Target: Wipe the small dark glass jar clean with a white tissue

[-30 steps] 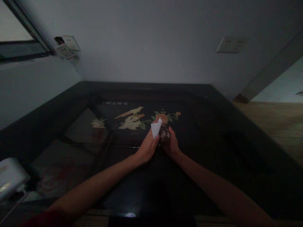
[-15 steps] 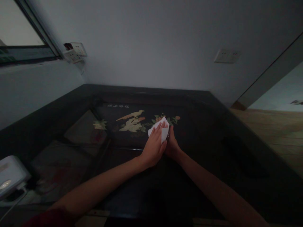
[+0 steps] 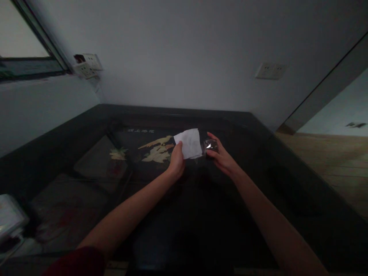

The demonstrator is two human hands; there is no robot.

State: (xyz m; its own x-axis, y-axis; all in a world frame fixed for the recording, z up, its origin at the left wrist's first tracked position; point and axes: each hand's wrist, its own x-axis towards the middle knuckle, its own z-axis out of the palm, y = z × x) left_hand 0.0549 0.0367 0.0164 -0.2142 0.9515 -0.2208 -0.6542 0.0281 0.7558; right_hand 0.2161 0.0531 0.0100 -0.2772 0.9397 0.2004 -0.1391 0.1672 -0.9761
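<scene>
My left hand (image 3: 177,159) grips a folded white tissue (image 3: 189,143), thumb on top, its sheet fanned out to the right. In my right hand (image 3: 224,156) is a small, dark, glossy block-shaped object (image 3: 211,145), pinched between thumb and fingers; a bright reflection shows on its face, and its exact kind is unclear in the dim light. A narrow gap separates tissue and object. Both hands are over a dark glossy tabletop (image 3: 172,214) decorated with a pale bird-and-flower picture (image 3: 156,151).
A white device (image 3: 11,216) with a cable stands at the left edge. Wall sockets (image 3: 269,71) are at the right, and more sockets (image 3: 86,66) are in the left corner near a window (image 3: 25,34). Wooden floor (image 3: 330,157) lies beyond the table's right edge.
My hands have moved apart. The tissue, earlier pressed against the object by my left hand, is now off it to the left, and the dark object shows in my right hand.
</scene>
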